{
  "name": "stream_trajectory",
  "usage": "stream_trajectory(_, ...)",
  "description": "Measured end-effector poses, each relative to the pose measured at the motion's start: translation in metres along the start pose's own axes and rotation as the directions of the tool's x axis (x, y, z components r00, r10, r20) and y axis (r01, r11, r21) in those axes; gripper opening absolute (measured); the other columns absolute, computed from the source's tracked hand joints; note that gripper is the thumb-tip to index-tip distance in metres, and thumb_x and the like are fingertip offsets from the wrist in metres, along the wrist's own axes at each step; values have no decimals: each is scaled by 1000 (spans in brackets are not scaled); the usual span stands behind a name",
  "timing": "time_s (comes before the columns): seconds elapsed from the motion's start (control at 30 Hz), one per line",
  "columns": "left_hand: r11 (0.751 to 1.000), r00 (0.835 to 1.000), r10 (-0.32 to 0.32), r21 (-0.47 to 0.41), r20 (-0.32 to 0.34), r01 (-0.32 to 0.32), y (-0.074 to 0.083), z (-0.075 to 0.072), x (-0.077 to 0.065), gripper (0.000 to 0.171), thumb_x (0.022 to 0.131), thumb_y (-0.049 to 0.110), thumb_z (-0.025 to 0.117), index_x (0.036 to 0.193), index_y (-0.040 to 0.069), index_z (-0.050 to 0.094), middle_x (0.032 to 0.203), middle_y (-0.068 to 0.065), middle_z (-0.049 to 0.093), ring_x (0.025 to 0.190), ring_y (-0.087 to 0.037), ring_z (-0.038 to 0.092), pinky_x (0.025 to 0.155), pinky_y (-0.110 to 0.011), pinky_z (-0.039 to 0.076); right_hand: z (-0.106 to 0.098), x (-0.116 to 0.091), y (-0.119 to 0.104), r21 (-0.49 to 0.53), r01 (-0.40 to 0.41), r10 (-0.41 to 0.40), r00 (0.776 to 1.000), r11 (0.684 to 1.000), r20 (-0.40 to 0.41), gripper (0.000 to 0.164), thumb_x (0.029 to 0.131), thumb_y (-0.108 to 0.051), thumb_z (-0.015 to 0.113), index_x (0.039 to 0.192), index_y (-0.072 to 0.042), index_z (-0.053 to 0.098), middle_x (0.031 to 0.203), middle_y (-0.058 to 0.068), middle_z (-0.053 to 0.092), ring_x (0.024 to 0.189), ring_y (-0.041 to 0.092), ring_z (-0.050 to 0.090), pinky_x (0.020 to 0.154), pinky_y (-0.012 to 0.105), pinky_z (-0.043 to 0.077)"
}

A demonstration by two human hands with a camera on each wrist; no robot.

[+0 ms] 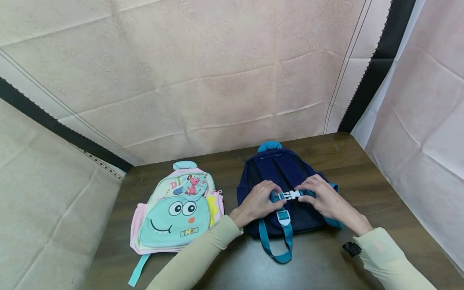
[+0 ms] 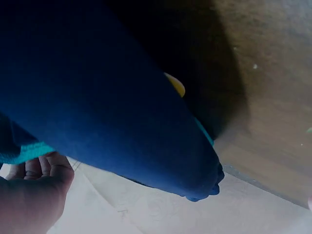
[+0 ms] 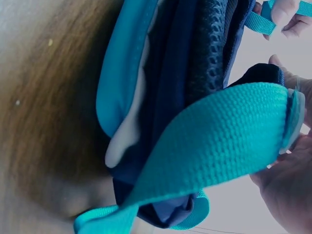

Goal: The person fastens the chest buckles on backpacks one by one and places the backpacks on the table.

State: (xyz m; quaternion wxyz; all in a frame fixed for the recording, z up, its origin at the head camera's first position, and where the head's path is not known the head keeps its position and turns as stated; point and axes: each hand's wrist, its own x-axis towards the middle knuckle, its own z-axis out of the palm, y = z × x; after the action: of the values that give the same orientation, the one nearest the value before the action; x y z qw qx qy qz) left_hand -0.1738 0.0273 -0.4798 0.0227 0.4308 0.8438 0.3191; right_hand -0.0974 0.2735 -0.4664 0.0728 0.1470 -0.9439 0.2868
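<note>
A navy backpack (image 1: 286, 169) with teal straps lies on the table, its back panel up. Across that panel, both hands hold a white side-release buckle (image 1: 291, 195) on a teal strap. My left hand (image 1: 259, 201) pinches the buckle's left end, thumb below and fingers above. At the right end, my right hand (image 1: 324, 197) grips the other part the same way. The two halves meet; whether they are latched I cannot tell. Below hangs a looped teal strap (image 1: 286, 229) with a white slider (image 1: 284, 218). In the right wrist view, teal webbing (image 3: 214, 136) runs to the right hand (image 3: 287, 185).
Left of the navy bag, a mint and pink cartoon backpack (image 1: 174, 225) lies face up on the brown table (image 1: 246, 270), a mint strap (image 1: 139, 270) trailing toward the front. Pale fabric walls (image 1: 217, 80) surround the table. A black object (image 1: 351, 249) is by the right sleeve.
</note>
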Motion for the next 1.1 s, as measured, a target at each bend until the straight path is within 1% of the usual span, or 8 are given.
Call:
stream_trajectory(0.13, 1000, 1000, 20, -15, -23, -20, -1, 2, 0, 20, 99, 22, 82, 111, 7, 77, 96, -4, 69, 86, -8, 55, 76, -13, 43, 0, 0, 2, 7, 9, -9, 1000, 1000, -5, 24, 95, -5, 81, 120, -6, 81, 111, 5, 77, 109, 29, 63, 95, 50, 51)
stream_trajectory(0.27, 999, 999, 30, -21, -33, -31, -1, 2, 0, 20, 99, 21, 82, 111, 6, 76, 97, -5, 70, 88, -10, 57, 78, -14, 46, 1, -1, 3, 47, 18, -17, 1000, 999, -17, 23, 95, -4, 81, 119, -6, 81, 110, 4, 77, 100, 19, 64, 88, 36, 53)
stream_trajectory(0.37, 999, 999, 33, -20, -30, -34, -1, 2, 0, 20, 99, 20, 82, 111, 6, 77, 97, -5, 70, 87, -11, 58, 78, -15, 46, 1, -1, 4, 103, 19, -17, 1000, 994, -22, 23, 96, -3, 80, 118, -6, 80, 107, 3, 75, 90, 9, 60, 78, 26, 50)
stream_trajectory(0.43, 999, 999, 37, -23, -28, -38, -1, 2, 1, 20, 99, 20, 82, 112, 6, 77, 97, -5, 70, 88, -12, 58, 78, -15, 46, 2, -1, 4, 137, 17, -14, 1000, 990, -22, 23, 96, -2, 80, 119, -5, 80, 105, 2, 73, 86, 4, 56, 73, 22, 47)
stream_trajectory(0.57, 999, 999, 43, -30, -29, -44, 0, 2, 2, 22, 99, 21, 82, 113, 5, 77, 98, -6, 70, 88, -12, 58, 78, -15, 46, 1, 0, 2, 164, 5, -1, 1000, 986, -21, 24, 97, -3, 79, 121, -4, 78, 102, 1, 71, 82, -1, 52, 69, 22, 46)
stream_trajectory(0.67, 999, 998, 48, -24, -29, -49, 0, 2, 3, 22, 100, 21, 81, 114, 5, 77, 98, -6, 70, 88, -12, 58, 79, -15, 47, 1, 0, 2, 161, -8, 11, 1000, 987, -18, 25, 96, -2, 79, 121, -4, 77, 100, 0, 70, 81, -1, 52, 69, 22, 46)
stream_trajectory(0.87, 998, 998, 63, -6, -23, -63, 2, 2, 5, 23, 101, 22, 80, 115, 4, 76, 99, -6, 70, 90, -13, 59, 80, -16, 49, 0, 1, 0, 144, 5, -3, 1000, 990, -15, 24, 96, -1, 79, 120, -4, 78, 100, 0, 70, 82, 0, 53, 69, 22, 46)
stream_trajectory(1.1, 999, 999, 52, 10, -4, -51, 5, 1, 7, 23, 103, 22, 78, 116, 4, 76, 100, -6, 71, 90, -13, 60, 81, -16, 50, 1, 2, 0, 140, 14, -12, 1000, 990, -14, 24, 96, 0, 79, 119, -3, 78, 101, 1, 70, 82, 1, 53, 69, 21, 47)
